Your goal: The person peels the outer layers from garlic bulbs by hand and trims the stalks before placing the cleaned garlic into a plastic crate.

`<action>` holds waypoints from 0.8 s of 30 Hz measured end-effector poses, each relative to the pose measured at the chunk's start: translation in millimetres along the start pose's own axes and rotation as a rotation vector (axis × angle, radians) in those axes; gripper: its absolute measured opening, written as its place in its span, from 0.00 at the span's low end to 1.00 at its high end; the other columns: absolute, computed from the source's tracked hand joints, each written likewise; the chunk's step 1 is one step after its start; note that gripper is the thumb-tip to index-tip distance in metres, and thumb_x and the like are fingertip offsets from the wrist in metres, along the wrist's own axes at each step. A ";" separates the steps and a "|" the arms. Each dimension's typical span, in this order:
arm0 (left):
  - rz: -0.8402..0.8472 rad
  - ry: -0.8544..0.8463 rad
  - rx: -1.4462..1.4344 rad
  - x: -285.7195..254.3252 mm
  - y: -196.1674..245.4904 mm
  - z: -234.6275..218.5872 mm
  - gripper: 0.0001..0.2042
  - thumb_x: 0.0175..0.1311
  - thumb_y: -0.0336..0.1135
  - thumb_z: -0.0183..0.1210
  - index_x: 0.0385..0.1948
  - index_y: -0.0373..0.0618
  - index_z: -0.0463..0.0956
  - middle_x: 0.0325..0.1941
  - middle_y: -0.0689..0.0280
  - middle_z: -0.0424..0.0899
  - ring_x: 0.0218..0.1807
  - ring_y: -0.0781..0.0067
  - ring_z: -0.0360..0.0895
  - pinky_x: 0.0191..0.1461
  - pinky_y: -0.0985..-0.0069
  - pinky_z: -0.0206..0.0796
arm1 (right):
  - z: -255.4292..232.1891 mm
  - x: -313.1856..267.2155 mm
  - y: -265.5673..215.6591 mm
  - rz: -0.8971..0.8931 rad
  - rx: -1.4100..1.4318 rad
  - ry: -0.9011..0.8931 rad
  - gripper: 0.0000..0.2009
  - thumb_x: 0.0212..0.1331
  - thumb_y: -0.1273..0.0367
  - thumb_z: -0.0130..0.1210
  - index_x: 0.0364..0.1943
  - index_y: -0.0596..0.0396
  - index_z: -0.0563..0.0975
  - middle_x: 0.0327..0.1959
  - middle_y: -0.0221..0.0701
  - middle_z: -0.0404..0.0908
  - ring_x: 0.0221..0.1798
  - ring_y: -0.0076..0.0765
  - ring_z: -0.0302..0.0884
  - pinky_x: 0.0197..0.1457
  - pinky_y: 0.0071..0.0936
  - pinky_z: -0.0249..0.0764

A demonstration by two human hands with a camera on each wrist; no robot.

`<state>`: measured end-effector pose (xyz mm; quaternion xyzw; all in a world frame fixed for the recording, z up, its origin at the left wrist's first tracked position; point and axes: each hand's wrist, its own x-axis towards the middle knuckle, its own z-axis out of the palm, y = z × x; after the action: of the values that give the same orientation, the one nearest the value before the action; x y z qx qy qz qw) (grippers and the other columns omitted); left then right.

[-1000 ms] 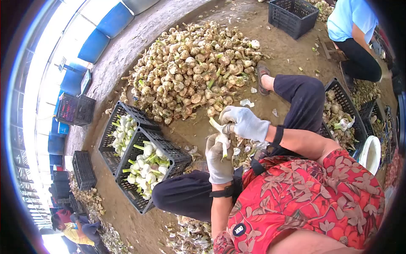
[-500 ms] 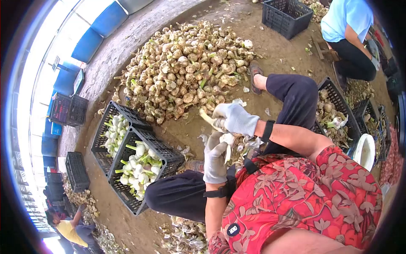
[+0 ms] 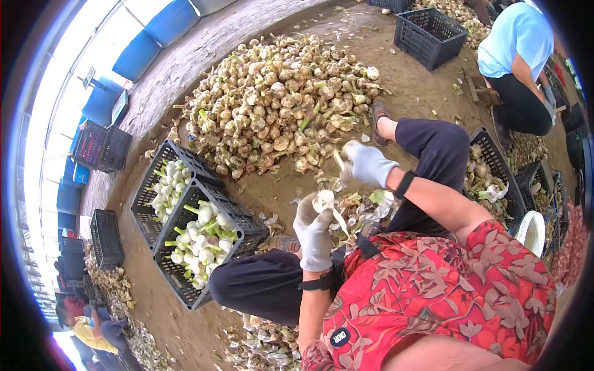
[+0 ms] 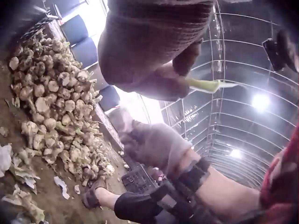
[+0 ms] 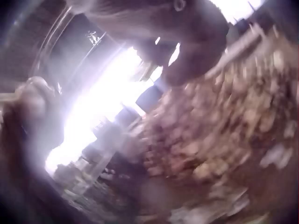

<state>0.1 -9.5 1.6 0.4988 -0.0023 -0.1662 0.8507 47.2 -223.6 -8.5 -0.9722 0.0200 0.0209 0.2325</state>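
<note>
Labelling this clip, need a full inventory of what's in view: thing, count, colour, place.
garlic pile: one big heap, tan with green stems, on the dirt floor ahead
peeled bulbs: many, white with green stalks, in the two near crates
near crates: two, black, front left of the knees
empty crate: one, black, top right
side crates: black, holding unpeeled garlic, at the right
white bucket: one, far right
peel scraps: pale, between the legs
other worker: light blue top, top right
garlic bulb: one, white, held by the left hand
left hand: grey glove, grips the bulb
right hand: grey glove, pinches a pale strip of skin
</note>
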 end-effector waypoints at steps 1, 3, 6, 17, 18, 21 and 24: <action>-0.008 0.023 -0.021 0.2 2.0 -0.2 0.17 0.58 0.25 0.55 0.50 0.33 0.70 0.42 0.59 0.81 0.40 0.69 0.81 0.44 0.75 0.75 | -1.9 -11.2 -4.6 -0.101 -0.065 -0.080 0.15 0.53 0.68 0.56 0.45 0.56 0.76 0.48 0.46 0.78 0.46 0.55 0.78 0.48 0.41 0.75; -0.025 0.063 -0.061 2.6 6.8 -0.5 0.17 0.58 0.25 0.55 0.50 0.33 0.70 0.42 0.59 0.81 0.41 0.70 0.81 0.45 0.76 0.75 | -4.9 -22.5 -12.6 -0.328 0.014 0.034 0.17 0.52 0.68 0.59 0.47 0.57 0.76 0.51 0.47 0.76 0.49 0.51 0.78 0.52 0.38 0.74; 0.015 0.074 -0.009 4.0 9.9 -0.4 0.18 0.63 0.39 0.54 0.49 0.35 0.73 0.35 0.65 0.80 0.27 0.81 0.74 0.28 0.85 0.64 | -19.5 -24.4 -31.4 -0.399 0.575 0.000 0.20 0.52 0.65 0.63 0.49 0.58 0.76 0.48 0.43 0.79 0.48 0.40 0.79 0.53 0.32 0.73; -0.017 -0.009 0.128 -4.4 12.8 -15.2 0.25 0.63 0.51 0.53 0.45 0.34 0.76 0.23 0.72 0.76 0.19 0.87 0.65 0.21 0.87 0.51 | -18.0 -17.1 -60.9 0.054 1.117 -0.562 0.18 0.51 0.59 0.68 0.36 0.59 0.80 0.29 0.30 0.81 0.28 0.23 0.80 0.29 0.22 0.76; -0.059 -0.021 0.097 -4.6 13.9 -18.7 0.25 0.61 0.52 0.55 0.45 0.33 0.76 0.26 0.71 0.78 0.21 0.87 0.67 0.23 0.87 0.53 | -15.9 -16.4 -59.4 0.062 1.192 -0.587 0.16 0.54 0.60 0.66 0.36 0.59 0.80 0.27 0.30 0.82 0.23 0.23 0.79 0.23 0.20 0.75; -0.095 0.020 0.042 -4.6 16.6 -14.1 0.25 0.60 0.51 0.57 0.43 0.32 0.77 0.25 0.71 0.77 0.20 0.88 0.66 0.22 0.87 0.51 | -23.6 -20.2 -57.6 0.174 1.440 -0.606 0.14 0.57 0.62 0.64 0.39 0.60 0.80 0.27 0.31 0.83 0.25 0.23 0.80 0.24 0.21 0.76; -0.078 0.013 0.048 -3.7 17.7 -15.4 0.24 0.60 0.50 0.56 0.43 0.32 0.77 0.23 0.72 0.77 0.18 0.89 0.64 0.20 0.88 0.48 | -40.2 -28.8 -66.0 0.048 1.170 -0.514 0.10 0.57 0.69 0.59 0.39 0.61 0.81 0.30 0.32 0.84 0.28 0.26 0.81 0.29 0.23 0.78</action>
<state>4.3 12.5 9.5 0.5199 0.0187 -0.1958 0.8312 22.9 -182.2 58.6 -0.6476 -0.0064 0.2444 0.7217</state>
